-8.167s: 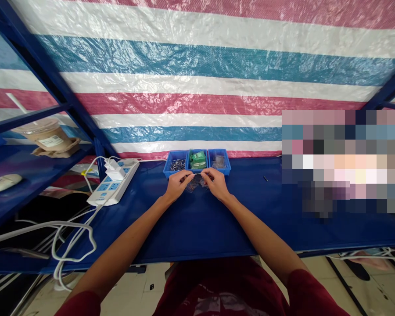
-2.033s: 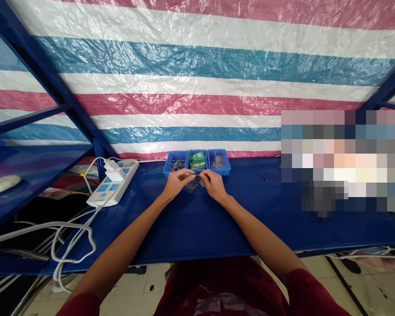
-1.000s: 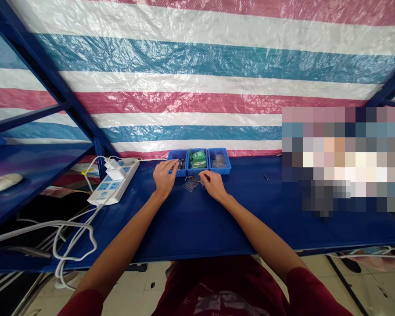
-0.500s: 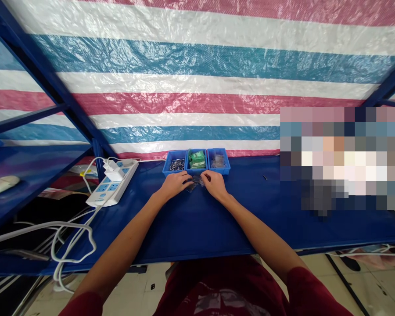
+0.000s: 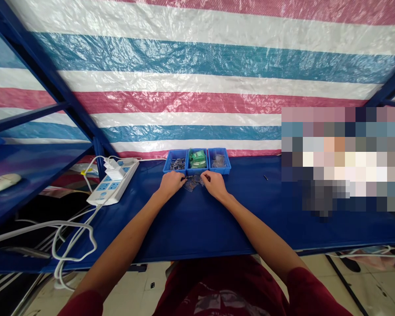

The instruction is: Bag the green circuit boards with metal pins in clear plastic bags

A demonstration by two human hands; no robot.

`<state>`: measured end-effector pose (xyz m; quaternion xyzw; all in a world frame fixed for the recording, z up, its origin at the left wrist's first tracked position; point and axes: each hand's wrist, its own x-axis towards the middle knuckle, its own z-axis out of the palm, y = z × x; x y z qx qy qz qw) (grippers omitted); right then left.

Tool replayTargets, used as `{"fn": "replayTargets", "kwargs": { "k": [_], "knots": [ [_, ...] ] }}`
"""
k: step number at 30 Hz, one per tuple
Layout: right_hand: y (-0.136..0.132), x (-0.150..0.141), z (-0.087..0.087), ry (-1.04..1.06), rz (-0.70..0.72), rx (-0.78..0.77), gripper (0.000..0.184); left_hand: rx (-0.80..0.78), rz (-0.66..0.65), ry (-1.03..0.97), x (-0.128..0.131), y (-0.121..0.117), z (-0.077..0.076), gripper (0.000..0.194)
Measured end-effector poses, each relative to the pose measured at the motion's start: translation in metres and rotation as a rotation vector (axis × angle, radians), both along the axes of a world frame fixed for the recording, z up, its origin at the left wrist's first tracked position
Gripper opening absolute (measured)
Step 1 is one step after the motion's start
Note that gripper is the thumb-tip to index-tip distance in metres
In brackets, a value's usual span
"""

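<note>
A small clear plastic bag (image 5: 191, 182) with small dark pieces, apparently screws, lies between my hands on the blue table. My left hand (image 5: 171, 184) is closed, its thumb and fingertips pinched at the bag's left edge. From the other side, my right hand (image 5: 214, 184) pinches the bag's right edge. Just beyond my fingers, three blue bins stand side by side. Loose metal screws (image 5: 177, 164) fill the left bin, green packets (image 5: 198, 159) the middle one, and clear plastic bags (image 5: 219, 160) the right one.
At the left of the table (image 5: 197, 224) lies a white power strip (image 5: 113, 184) with a plugged-in charger and looping white cables (image 5: 74, 245). One small dark screw (image 5: 265, 177) lies to the right. Behind rises a striped plastic sheet (image 5: 197, 101). A pixelated area hides the far right.
My left hand has drawn back slightly to the left and its fingers have curled in, so more of the bag shows. My right hand stays nearly still.
</note>
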<state>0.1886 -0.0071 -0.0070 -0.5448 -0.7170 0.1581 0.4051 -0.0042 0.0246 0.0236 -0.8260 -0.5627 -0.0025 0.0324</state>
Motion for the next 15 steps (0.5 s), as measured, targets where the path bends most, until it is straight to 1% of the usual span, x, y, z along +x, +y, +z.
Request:
{"fn": "replayTargets", "kwargs": {
  "k": [6,12,15],
  "knots": [
    [-0.001,-0.0003,0.0013,-0.022,0.005,-0.025,0.022,-0.006,0.043,-0.017,0.0029,-0.0007,-0.0021,0.027],
    [-0.0007,-0.0013,-0.0006,-0.018,0.02,-0.029,0.022,0.018,0.125,-0.054,0.0057,-0.0046,-0.0034,0.023],
    [-0.0002,-0.0013,-0.0015,-0.013,0.015,-0.022,0.022,0.049,0.127,-0.073,0.0059,-0.0051,-0.0035,0.02]
  ]
}}
